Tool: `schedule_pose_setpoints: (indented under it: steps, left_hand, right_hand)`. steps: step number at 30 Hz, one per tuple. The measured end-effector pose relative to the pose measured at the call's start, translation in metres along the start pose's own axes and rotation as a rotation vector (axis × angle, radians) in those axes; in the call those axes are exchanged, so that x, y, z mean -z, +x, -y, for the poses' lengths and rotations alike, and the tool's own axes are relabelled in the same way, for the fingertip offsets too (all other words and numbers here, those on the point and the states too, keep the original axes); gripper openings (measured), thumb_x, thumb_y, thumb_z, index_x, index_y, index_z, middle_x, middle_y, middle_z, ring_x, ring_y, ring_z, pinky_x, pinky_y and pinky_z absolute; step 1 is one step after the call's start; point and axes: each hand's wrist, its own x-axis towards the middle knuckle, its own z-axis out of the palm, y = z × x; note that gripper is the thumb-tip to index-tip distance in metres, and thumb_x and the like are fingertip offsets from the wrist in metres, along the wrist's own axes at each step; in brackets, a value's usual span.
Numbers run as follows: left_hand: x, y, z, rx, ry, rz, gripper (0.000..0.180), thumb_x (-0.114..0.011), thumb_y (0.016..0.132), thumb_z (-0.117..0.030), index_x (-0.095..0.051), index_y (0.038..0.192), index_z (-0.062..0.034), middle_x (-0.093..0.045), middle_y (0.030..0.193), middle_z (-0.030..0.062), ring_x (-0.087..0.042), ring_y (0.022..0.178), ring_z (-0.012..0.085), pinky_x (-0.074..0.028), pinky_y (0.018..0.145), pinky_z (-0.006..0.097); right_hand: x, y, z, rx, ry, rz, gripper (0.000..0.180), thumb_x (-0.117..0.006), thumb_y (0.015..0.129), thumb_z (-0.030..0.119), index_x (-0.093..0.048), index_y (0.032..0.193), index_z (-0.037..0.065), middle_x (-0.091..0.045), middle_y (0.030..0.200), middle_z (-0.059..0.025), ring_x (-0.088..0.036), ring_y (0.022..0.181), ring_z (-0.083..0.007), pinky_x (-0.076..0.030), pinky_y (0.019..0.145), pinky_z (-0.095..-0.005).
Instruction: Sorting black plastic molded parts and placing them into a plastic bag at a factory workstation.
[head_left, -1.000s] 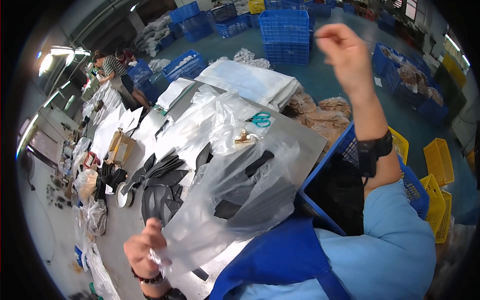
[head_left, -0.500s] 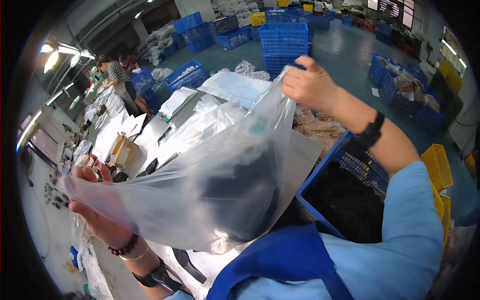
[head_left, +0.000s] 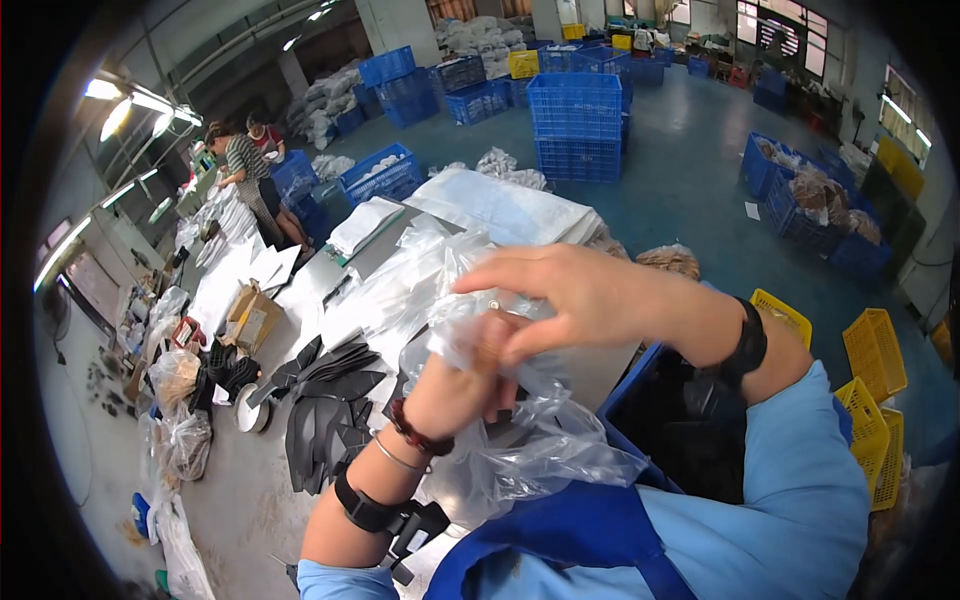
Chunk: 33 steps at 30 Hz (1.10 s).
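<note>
A clear plastic bag [head_left: 560, 455] hangs bunched below my hands, in front of my blue apron; its contents are mostly hidden. My left hand [head_left: 468, 375] is closed around the bag's gathered neck, its fingers blurred by motion. Over it reaches my right hand [head_left: 580, 300], fingers stretched to the left and thumb apart, arched around the gathered plastic and the left fingers. Loose clear plastic [head_left: 425, 270] lies on the table just beyond. Left of my hands is a pile of flat dark grey pieces [head_left: 330, 420].
A blue crate [head_left: 625, 390] with dark contents stands right of the table, near yellow baskets [head_left: 865, 425]. On the table are white sheets [head_left: 510, 205], a cardboard box [head_left: 252, 318] and a round tin [head_left: 252, 408]. Stacked blue crates [head_left: 575, 125] and two people [head_left: 245, 165] are farther off.
My hands have come together from wide apart. The bag, stretched out between them before with a dark shape inside, is now bunched at its neck. The dark grey pieces have come into view.
</note>
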Motion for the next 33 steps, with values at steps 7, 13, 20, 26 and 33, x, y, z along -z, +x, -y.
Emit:
schedule_pose_setpoints:
  steps: [7, 13, 20, 26, 33]
  left_hand:
    - [-0.002, 0.034, 0.049, 0.046, -0.537, -0.065, 0.016, -0.055, 0.096, -0.012, -0.062, 0.108, -0.0039, -0.066, 0.083, 0.0033, -0.059, 0.06, 0.009, -0.047, 0.051, 0.021]
    - [0.012, 0.047, 0.036, -0.684, 1.222, -0.163, 0.017, -0.066, 0.062, -0.008, -0.061, 0.075, -0.0167, -0.067, 0.097, 0.0055, -0.063, 0.07, 0.0239, -0.051, 0.065, 0.035]
    - [0.001, 0.049, 0.054, -0.644, 1.003, -0.298, 0.018, -0.061, 0.087, -0.024, -0.072, 0.102, -0.0252, -0.05, 0.142, 0.0111, -0.018, 0.147, 0.0285, 0.003, 0.115, 0.058]
    - [-0.026, -0.017, 0.103, -0.153, 0.135, 0.249, 0.045, -0.041, 0.101, -0.041, -0.07, 0.102, -0.0068, -0.071, 0.099, 0.0079, -0.05, 0.127, 0.0286, 0.003, 0.117, 0.052]
    - [-0.011, 0.019, 0.062, -0.235, 0.016, -0.36, 0.026, -0.052, 0.096, -0.019, -0.069, 0.106, -0.0029, -0.067, 0.108, 0.0108, -0.057, 0.11, 0.0261, -0.021, 0.113, 0.048]
  right_hand:
    - [-0.012, -0.038, 0.013, -0.216, 0.316, 0.133, 0.012, -0.065, 0.088, 0.007, -0.069, 0.096, 0.001, -0.069, 0.078, -0.0047, -0.066, 0.074, -0.0103, -0.052, 0.064, -0.024]
    - [-0.064, -0.071, -0.088, -0.592, 0.92, -0.389, 0.032, -0.061, 0.095, 0.026, -0.062, 0.119, 0.005, -0.067, 0.108, -0.0108, -0.063, 0.099, -0.0168, -0.05, 0.088, -0.0313]
    - [-0.083, -0.071, -0.089, -0.737, 1.241, -0.162, 0.045, -0.071, 0.087, 0.036, -0.062, 0.116, 0.003, -0.065, 0.111, -0.0071, -0.063, 0.095, -0.0216, -0.051, 0.084, -0.0367]
    - [-0.072, -0.179, -0.204, -0.881, -0.732, 0.062, 0.031, -0.059, 0.086, 0.033, -0.07, 0.07, 0.009, -0.067, 0.07, -0.0147, -0.067, 0.07, -0.0317, -0.051, 0.066, -0.0441]
    - [-0.057, -0.131, -0.15, -0.987, 1.306, -0.477, 0.033, -0.051, 0.099, 0.032, -0.061, 0.107, 0.001, -0.067, 0.081, -0.0104, -0.064, 0.056, -0.019, -0.053, 0.055, -0.0313]
